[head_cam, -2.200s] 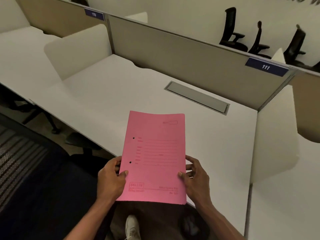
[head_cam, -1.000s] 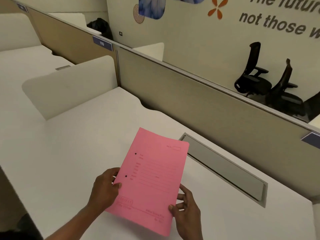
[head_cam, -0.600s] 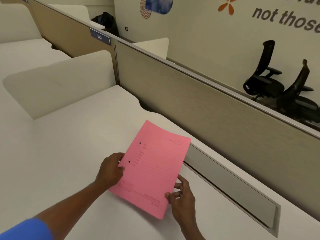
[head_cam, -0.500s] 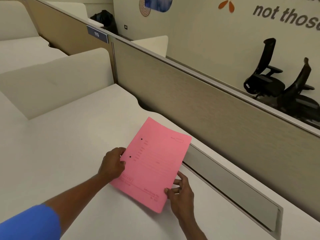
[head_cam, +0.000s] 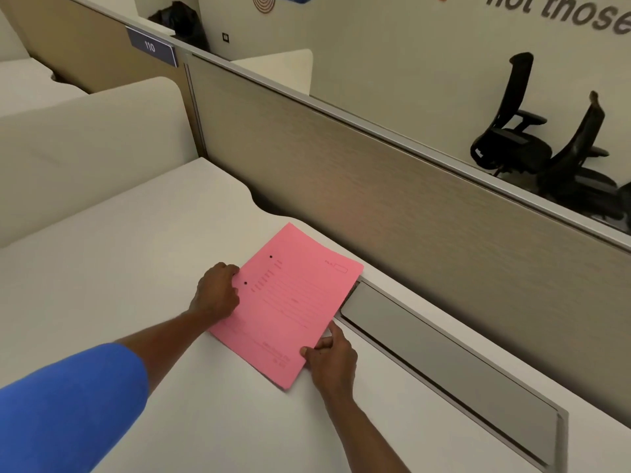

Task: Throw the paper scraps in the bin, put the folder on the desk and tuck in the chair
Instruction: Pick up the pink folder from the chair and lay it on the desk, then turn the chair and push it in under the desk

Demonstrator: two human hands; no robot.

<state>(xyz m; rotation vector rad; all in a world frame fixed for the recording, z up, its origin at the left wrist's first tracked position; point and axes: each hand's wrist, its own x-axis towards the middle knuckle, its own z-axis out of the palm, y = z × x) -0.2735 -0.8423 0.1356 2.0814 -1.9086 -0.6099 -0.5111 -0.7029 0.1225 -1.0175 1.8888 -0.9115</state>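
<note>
A pink folder (head_cam: 290, 302) lies nearly flat on the white desk (head_cam: 136, 261), close to the back partition, its far right corner over the end of the grey cable flap. My left hand (head_cam: 216, 295) grips its left edge beside the two punched holes. My right hand (head_cam: 329, 360) pinches its near right corner, thumb on top. No paper scraps, bin or this desk's chair are in view.
A grey cable flap (head_cam: 444, 363) runs along the desk's back edge. A tan partition (head_cam: 392, 199) stands behind it, with a "110" sign (head_cam: 150, 47). A cream side divider (head_cam: 88, 145) stands left. Black office chairs (head_cam: 512, 138) stand beyond the partition.
Both hands have carried the folder forward and lowered it from held above the desk's near edge down onto the desk near the partition. My view has moved closer to the desk.
</note>
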